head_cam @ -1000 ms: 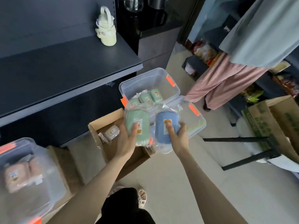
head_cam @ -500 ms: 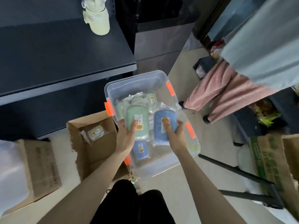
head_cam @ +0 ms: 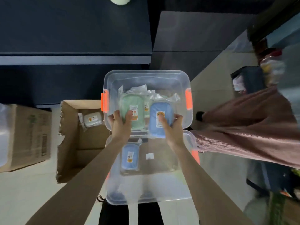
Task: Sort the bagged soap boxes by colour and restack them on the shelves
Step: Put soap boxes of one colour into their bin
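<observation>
My left hand [head_cam: 121, 123] grips a bagged green soap box [head_cam: 132, 109], thumb across its label. My right hand [head_cam: 173, 129] grips a bagged blue soap box [head_cam: 159, 118] in the same way. Both boxes hang over the far clear plastic bin [head_cam: 146, 75] with orange clips, which holds more bagged green boxes. A near clear bin [head_cam: 142, 198] sits below my forearms; one bagged blue soap box [head_cam: 129, 157] lies in it. A bagged pale soap box [head_cam: 92, 118] lies in an open cardboard box [head_cam: 69, 143] on the left.
A dark shelf [head_cam: 73, 57] runs across the top, with a pale green object at its far edge. A closed cardboard carton [head_cam: 30, 135] stands at the left. Another person in pink striped trousers [head_cam: 243, 127] stands close on the right. Pale floor lies around the bins.
The view has tilted down and closer over the two bins. Both hands, each still holding its box, have come lower over the far bin. The near bin's blue box now shows clearly.
</observation>
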A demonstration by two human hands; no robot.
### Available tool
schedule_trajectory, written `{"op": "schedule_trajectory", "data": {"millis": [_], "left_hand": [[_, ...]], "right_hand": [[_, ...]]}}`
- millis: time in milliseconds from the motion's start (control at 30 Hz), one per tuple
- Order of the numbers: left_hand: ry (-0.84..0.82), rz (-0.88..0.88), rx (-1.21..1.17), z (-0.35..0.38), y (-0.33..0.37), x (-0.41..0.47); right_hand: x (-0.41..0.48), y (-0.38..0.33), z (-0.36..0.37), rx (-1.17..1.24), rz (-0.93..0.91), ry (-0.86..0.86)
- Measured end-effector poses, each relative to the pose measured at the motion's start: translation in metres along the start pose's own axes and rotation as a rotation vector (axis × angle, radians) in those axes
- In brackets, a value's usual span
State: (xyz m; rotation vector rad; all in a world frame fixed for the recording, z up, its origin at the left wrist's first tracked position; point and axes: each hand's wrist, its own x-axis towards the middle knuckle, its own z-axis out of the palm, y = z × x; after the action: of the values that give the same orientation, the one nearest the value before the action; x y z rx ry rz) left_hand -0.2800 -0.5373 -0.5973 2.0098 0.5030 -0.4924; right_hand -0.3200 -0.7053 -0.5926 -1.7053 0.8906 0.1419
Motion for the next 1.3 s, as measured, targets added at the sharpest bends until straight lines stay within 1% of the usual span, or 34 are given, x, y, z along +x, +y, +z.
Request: {"op": "schedule_trajectory", "data": {"millis": [67, 133, 200, 267, 400, 533, 667, 767, 867, 933, 1000, 1067, 1133, 1200, 1300], "left_hand": [[0.042, 0.002, 0.024, 0.010, -0.004, 0.020], [0.058, 0.007, 0.097, 0.017, -0.011, 0.044], [0.054, 0.006, 0.177, 0.024, -0.019, 0.070], [0.035, 0.002, 0.209, 0.031, -0.029, 0.097], [0.010, -0.025, 0.329, 0.048, -0.050, 0.141], [0.043, -0.103, 0.409, 0.059, -0.064, 0.164], [0.040, -0.147, 0.430, 0.067, -0.069, 0.173], [0.025, -0.162, 0.371, 0.066, -0.068, 0.171], [0.033, -0.087, 0.238, 0.057, -0.063, 0.150], [0.015, -0.003, 0.064, 0.050, -0.056, 0.120], [-0.060, 0.044, -0.098, 0.047, -0.044, 0.079], [-0.137, 0.088, -0.188, 0.047, -0.037, 0.036], [-0.139, 0.114, -0.209, 0.045, -0.037, -0.001], [-0.105, 0.097, -0.249, 0.040, -0.045, -0.032], [-0.108, 0.034, -0.322, 0.031, -0.076, -0.078]], "right_hand": [[0.022, 0.004, 0.008, 0.004, -0.010, -0.007], [0.044, 0.011, 0.019, -0.020, -0.009, -0.028], [0.067, 0.017, 0.031, -0.080, -0.021, -0.037], [0.090, 0.026, 0.044, -0.131, -0.034, -0.042], [0.124, 0.047, 0.061, -0.126, -0.078, -0.057], [0.141, 0.061, 0.070, -0.136, -0.109, -0.091], [0.145, 0.064, 0.074, -0.167, -0.147, -0.058], [0.142, 0.059, 0.072, -0.172, -0.142, -0.085], [0.132, 0.054, 0.065, -0.096, -0.127, -0.127], [0.121, 0.047, 0.059, -0.025, -0.118, -0.136], [0.102, 0.039, 0.052, 0.020, -0.105, -0.146], [0.078, 0.032, 0.046, 0.060, -0.071, -0.172], [0.052, 0.030, 0.038, 0.063, -0.062, -0.182], [0.027, 0.038, 0.027, 0.086, -0.026, -0.198], [-0.010, 0.069, 0.014, 0.072, -0.016, -0.247]]}}
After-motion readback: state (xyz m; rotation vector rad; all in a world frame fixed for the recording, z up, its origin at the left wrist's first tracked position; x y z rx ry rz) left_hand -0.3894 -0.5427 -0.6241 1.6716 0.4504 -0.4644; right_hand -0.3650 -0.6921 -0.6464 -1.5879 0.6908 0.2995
